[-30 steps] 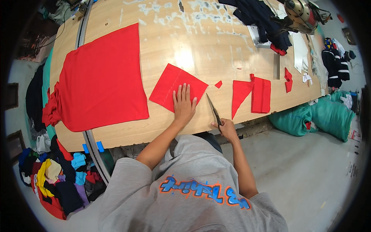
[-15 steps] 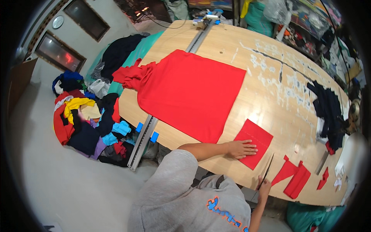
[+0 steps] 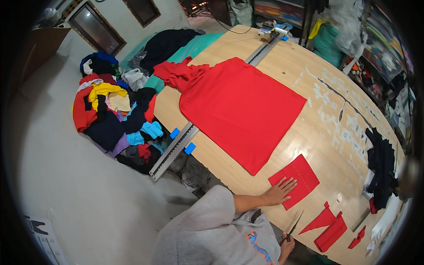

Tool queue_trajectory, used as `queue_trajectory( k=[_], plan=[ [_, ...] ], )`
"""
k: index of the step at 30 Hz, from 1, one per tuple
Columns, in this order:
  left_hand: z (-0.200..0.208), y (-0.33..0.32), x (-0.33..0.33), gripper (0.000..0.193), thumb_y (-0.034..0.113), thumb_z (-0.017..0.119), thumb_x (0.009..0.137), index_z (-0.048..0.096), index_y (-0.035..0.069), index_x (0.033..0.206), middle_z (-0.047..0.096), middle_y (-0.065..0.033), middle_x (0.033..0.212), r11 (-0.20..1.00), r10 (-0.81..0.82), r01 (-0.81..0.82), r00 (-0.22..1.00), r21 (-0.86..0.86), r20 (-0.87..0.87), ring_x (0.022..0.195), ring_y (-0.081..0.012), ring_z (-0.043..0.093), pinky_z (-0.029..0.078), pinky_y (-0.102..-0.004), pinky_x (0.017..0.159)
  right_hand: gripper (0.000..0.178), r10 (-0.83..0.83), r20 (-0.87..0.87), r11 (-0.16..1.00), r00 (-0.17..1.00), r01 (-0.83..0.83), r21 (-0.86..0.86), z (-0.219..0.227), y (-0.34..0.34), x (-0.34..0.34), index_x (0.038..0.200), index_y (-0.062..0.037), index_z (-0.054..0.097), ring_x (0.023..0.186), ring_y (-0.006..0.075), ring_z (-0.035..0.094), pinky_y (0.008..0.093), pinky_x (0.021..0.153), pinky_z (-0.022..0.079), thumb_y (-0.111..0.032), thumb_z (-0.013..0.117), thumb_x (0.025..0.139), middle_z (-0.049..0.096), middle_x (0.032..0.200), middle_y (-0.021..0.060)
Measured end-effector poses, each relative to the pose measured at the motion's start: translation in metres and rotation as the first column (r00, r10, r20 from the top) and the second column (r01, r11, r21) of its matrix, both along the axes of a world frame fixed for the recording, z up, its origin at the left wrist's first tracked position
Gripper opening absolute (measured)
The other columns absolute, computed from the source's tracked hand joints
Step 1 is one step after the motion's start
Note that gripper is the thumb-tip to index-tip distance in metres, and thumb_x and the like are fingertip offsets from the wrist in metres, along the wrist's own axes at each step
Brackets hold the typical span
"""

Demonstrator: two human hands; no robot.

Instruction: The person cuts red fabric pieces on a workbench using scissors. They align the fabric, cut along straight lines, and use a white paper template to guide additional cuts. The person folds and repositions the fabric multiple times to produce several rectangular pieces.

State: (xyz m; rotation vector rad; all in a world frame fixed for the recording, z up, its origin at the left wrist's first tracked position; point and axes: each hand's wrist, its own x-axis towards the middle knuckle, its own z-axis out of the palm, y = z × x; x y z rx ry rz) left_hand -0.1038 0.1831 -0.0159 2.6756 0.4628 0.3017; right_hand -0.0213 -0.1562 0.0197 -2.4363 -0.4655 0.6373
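Under the flat left hand [image 3: 279,192], fingers spread, a small red fabric piece [image 3: 295,180] is lying pressed to the wooden table [image 3: 318,101], the large red cloth [image 3: 242,107] beyond it. Right of that, the right hand [image 3: 287,248] is gripping scissors [image 3: 294,227], blades pointing toward the red offcuts [image 3: 329,226].

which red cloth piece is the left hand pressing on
The small red rectangular cloth piece under the left hand; the large red sheet and cut scraps lie untouched.

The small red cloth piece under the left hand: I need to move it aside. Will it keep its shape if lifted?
Probably not. The red cloth piece lies thin and flat on the table, so it likely droops. The left hand presses it, suggesting it slides easily.
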Motion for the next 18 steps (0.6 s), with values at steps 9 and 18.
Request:
queue_trajectory(
  k=[9, 18],
  plan=[
    [0.028, 0.12, -0.005, 0.07, 0.041, 0.039, 0.117, 0.027, 0.006, 0.177, 0.022, -0.0138, 0.186, 0.763, -0.642, 0.646, 0.757, -0.006, -0.123, 0.173, -0.0303, 0.016, 0.006, -0.0535, 0.141, 0.072, -0.027, 0.033, 0.971, 0.999, 0.034, -0.238, 0.064, 0.014, -0.022, 0.067, 0.0035, 0.056, 0.056, 0.0252, 0.056, 0.0451, 0.06, 0.05, -0.054, 0.097, 0.081, 0.057, 0.057, 0.0161],
    [0.022, 0.002, -0.012, 0.074, 0.038, 0.048, 0.115, 0.027, -0.001, 0.175, 0.025, -0.0206, 0.183, 0.987, 0.159, -0.159, 0.987, -0.037, 0.002, 0.171, -0.0344, 0.02, 0.011, -0.0547, 0.139, 0.072, -0.162, 0.042, 0.943, 0.986, 0.167, -0.287, 0.058, -0.018, -0.055, 0.072, 0.0026, 0.058, 0.06, 0.0309, 0.054, 0.05, 0.064, 0.051, -0.056, 0.099, 0.078, 0.059, 0.062, 0.0193]
  ],
)
